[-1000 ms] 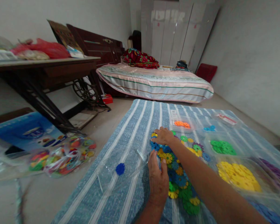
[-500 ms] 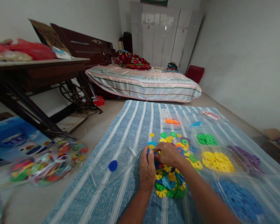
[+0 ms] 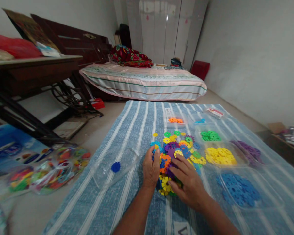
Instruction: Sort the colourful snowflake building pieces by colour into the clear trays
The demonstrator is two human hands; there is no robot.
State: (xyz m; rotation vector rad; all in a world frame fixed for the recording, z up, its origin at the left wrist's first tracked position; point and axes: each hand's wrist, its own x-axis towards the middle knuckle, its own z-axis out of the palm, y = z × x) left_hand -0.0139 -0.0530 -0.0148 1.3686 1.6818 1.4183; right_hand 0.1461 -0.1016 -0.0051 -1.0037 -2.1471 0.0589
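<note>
A heap of colourful notched plastic discs (image 3: 165,183), in yellow, green, orange, purple and blue, lies on the striped cloth. At its left edge is my left hand (image 3: 151,169), thumb and fingers closed together. A bit of dark blue disc (image 3: 152,158) shows between them, mostly hidden by the fingers. My right hand (image 3: 189,181) is over the heap's right side, fingers spread and touching the discs, with nothing gripped. On the left, a clear tray (image 3: 101,181) holds one dark blue disc (image 3: 116,166).
Clear trays on the right hold sorted discs: orange (image 3: 175,120), green (image 3: 210,135), yellow (image 3: 220,156), purple (image 3: 249,151) and blue (image 3: 240,189). Bags of colourful pieces (image 3: 51,178) lie on the floor at left. A bed (image 3: 147,85) stands beyond the cloth (image 3: 137,120).
My right hand has drawn back from beside the left fingertips toward me, and its fingers have spread over the heap. The left hand stays at the heap's left edge. The view has shifted slightly.
</note>
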